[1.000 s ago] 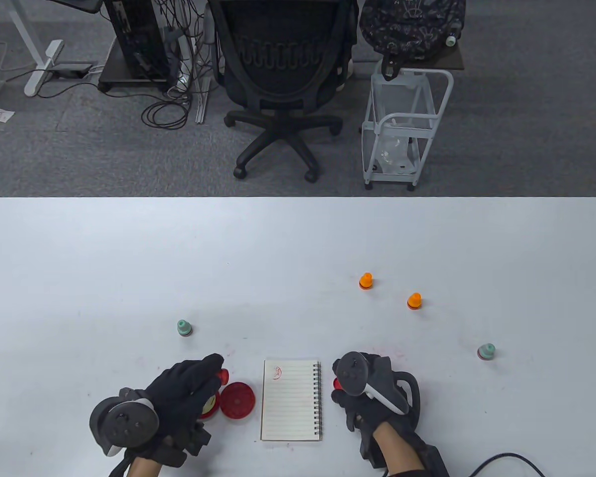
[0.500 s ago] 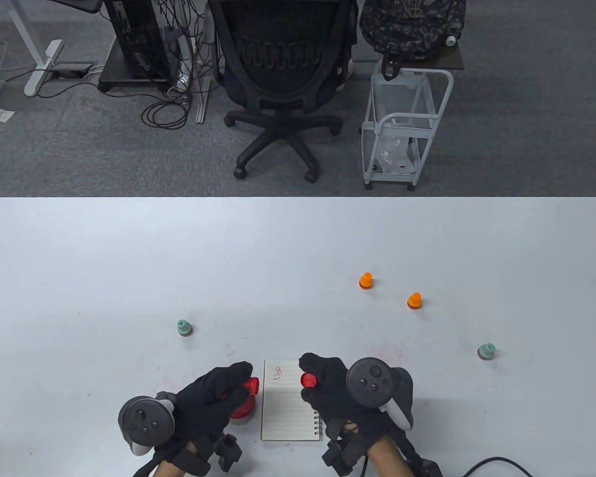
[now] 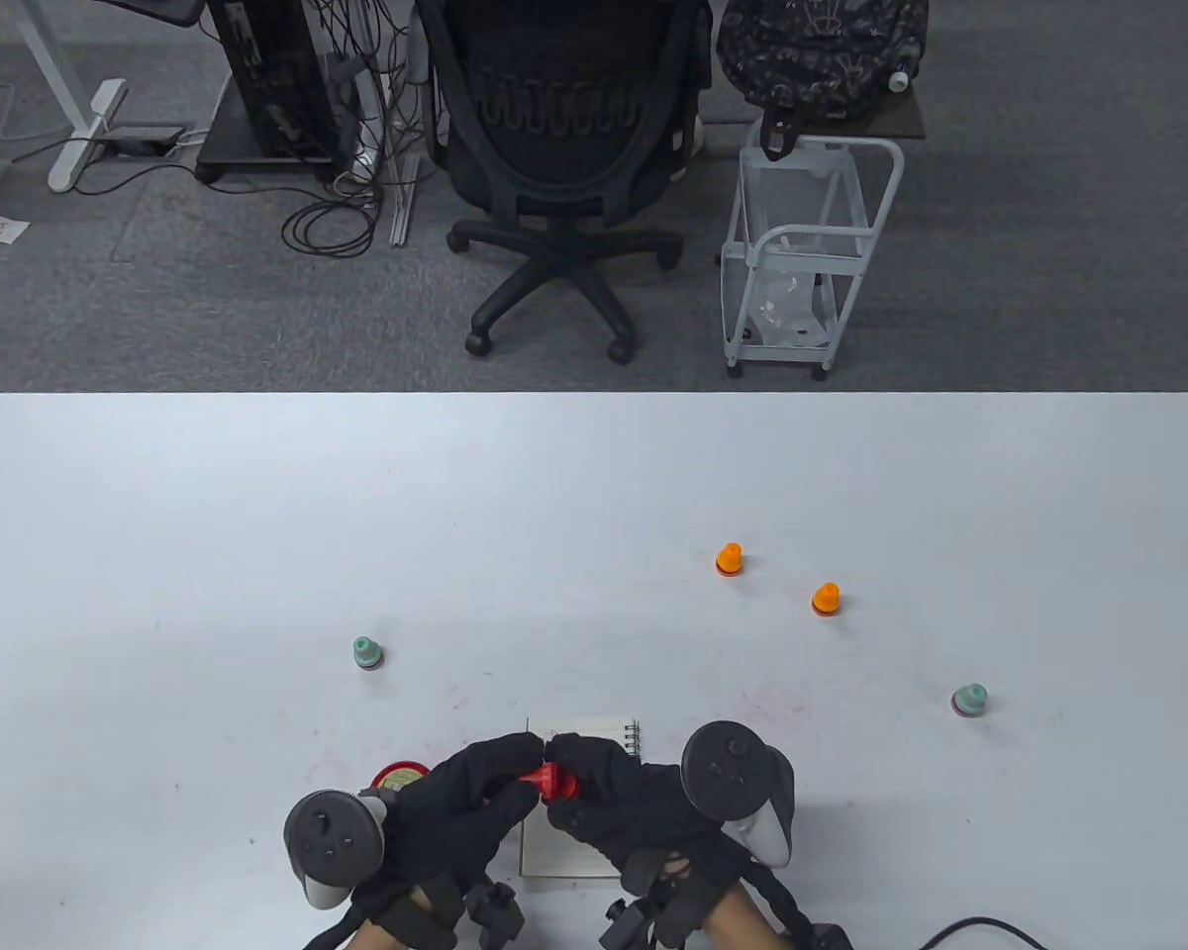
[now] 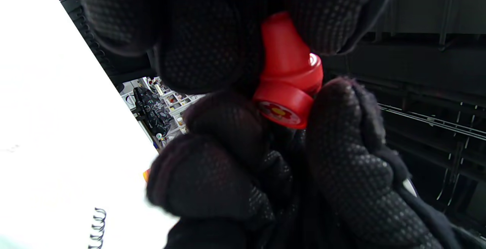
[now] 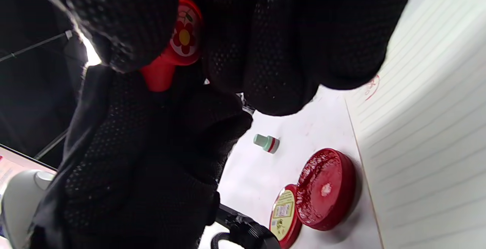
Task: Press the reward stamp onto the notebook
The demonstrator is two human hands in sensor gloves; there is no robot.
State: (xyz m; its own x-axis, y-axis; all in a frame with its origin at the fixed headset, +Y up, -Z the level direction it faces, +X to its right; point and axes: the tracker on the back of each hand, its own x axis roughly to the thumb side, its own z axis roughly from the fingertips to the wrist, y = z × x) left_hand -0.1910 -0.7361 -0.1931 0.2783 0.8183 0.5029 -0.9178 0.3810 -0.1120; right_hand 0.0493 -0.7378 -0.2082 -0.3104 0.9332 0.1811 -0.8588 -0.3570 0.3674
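Observation:
A small red stamp point(image 3: 554, 784) is held between both hands just above the lined spiral notebook point(image 3: 599, 737). My left hand point(image 3: 515, 770) grips the stamp's narrow handle point(image 4: 283, 48). My right hand point(image 3: 576, 772) pinches its wide round end, which carries a flower sticker point(image 5: 185, 36). The hands hide most of the notebook in the table view. In the right wrist view the notebook page point(image 5: 429, 146) shows a faint red mark point(image 5: 374, 85) near its top corner.
An open red ink pad point(image 5: 326, 188) and its lid point(image 5: 284, 211) lie left of the notebook; the lid also shows in the table view point(image 3: 403, 775). A green stamp point(image 3: 365, 652) stands to the far left, two orange stamps point(image 3: 729, 559) point(image 3: 826, 599) and another green one point(image 3: 969, 700) to the right.
Both hands moved inward over the notebook. The left brought the red stamp from the ink pad, the right brought its red piece, and the two now meet at the stamp.

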